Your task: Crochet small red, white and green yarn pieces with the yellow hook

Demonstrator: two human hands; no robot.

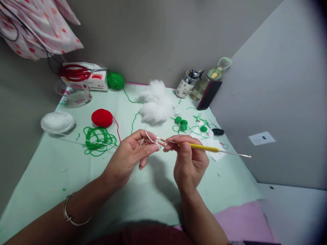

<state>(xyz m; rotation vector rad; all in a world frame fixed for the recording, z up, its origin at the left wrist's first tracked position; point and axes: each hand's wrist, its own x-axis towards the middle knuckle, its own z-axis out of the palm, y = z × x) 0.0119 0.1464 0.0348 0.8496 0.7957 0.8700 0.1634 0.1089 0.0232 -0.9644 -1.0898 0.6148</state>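
My left hand [133,153] pinches a small white crocheted piece [158,145] between thumb and fingers, with white yarn [150,136] looped over the index finger. Around the yellow handle of a crochet hook [204,147] my right hand [190,160] is closed. The hook's left end meets the white piece; its other metal tip points right. A small copper-coloured part shows beside the piece, too small to make out. From a white yarn ball [58,122] at the left, a strand runs over a loose green yarn tangle [98,141] toward my left hand.
A red yarn ball [102,117] and a green one [115,81] lie left of white stuffing [155,102]. Small green balls [183,125] are right of it. Behind stand a pen cup [186,85], a bottle [204,83] and a phone [209,95]. Red scissors [75,72] rest on a box.
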